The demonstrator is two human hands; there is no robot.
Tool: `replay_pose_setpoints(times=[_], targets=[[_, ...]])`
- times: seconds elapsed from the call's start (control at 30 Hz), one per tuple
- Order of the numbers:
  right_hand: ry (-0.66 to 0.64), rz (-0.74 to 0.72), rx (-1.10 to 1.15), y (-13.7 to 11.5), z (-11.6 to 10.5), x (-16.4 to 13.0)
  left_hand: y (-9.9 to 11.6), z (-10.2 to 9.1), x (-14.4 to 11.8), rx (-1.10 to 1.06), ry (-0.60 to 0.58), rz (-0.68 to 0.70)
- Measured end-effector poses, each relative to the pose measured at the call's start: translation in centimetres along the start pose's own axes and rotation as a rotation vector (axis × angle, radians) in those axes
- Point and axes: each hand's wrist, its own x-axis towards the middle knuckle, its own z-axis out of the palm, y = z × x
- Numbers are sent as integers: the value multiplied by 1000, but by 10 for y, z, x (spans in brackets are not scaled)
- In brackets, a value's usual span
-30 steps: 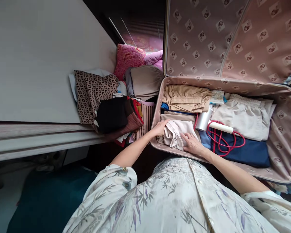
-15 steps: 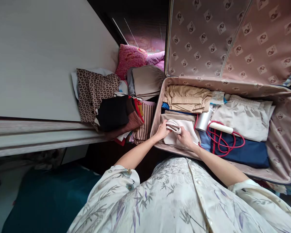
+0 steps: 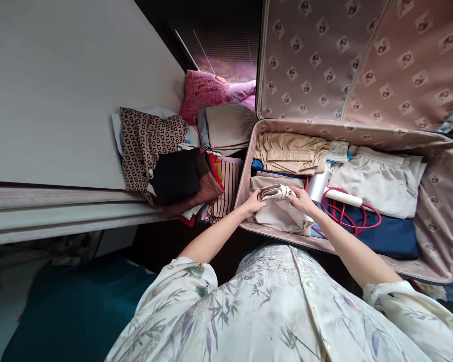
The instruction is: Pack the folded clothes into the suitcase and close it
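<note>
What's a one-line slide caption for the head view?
Left hand and right hand grip a pale folded garment over the open suitcase.

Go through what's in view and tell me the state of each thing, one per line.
suitcase: open, lid upright, partly packed
pale garment: half rolled at its top edge, held by both hands
left hand: gripping the roll's left end
right hand: gripping the roll's right end
tan shorts: folded, packed flat
red cable: loosely coiled on the dark blue cloth
clothes pile: stacked outside the suitcase, unpacked
</note>
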Motion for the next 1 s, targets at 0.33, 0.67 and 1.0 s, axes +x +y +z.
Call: replay_pose_setpoints(times=[0.33,0.67,1.0], targets=[[-16,-3,-3,-3,-4,-8,1,-5,2,279,85,157],[-476,-272,-316,-5,20,-39,41,-22,-6,904,266,247],[-299,-282,-752,29,26,-63,9,20,0,1150,-36,596]])
